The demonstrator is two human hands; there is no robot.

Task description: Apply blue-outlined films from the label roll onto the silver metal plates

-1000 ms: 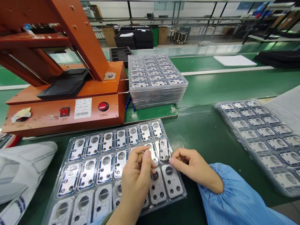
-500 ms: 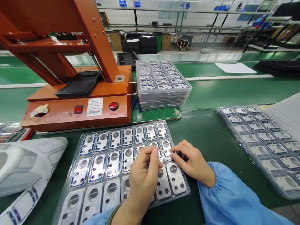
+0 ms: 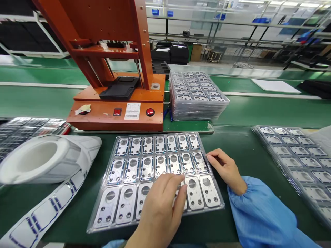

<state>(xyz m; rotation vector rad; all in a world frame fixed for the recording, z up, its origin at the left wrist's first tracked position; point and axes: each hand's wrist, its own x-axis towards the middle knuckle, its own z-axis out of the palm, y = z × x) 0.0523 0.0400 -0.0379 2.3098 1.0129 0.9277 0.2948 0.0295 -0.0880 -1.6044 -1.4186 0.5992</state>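
Observation:
A clear plastic tray [image 3: 102,203] lies before me, filled with rows of small silver metal plates, each with a round disc and small holes. Plates in the two far rows, such as one metal plate [image 3: 147,168], carry blue-edged outlines; in the near row, a metal plate [image 3: 106,206] looks plain. My left hand [image 3: 161,206] hovers over the near row, fingers bent, thumb apart from them, nothing visible between; it hides some plates. At the tray's right edge, my right hand [image 3: 226,168] has thumb and forefinger closed together on the rim beside the middle row.
A white label roll [image 3: 72,155] with a trailing blue-printed strip lies left. Behind stands an orange press [image 3: 116,115], beside a tall stack of filled trays [image 3: 198,106]. Another filled tray [image 3: 297,162] is at right, a white sheet [image 3: 275,86] further back.
My view has swung left. My left hand has drawn back from the middle row to the near row and its pinch has opened; my right hand has moved off the end plate to the tray's edge.

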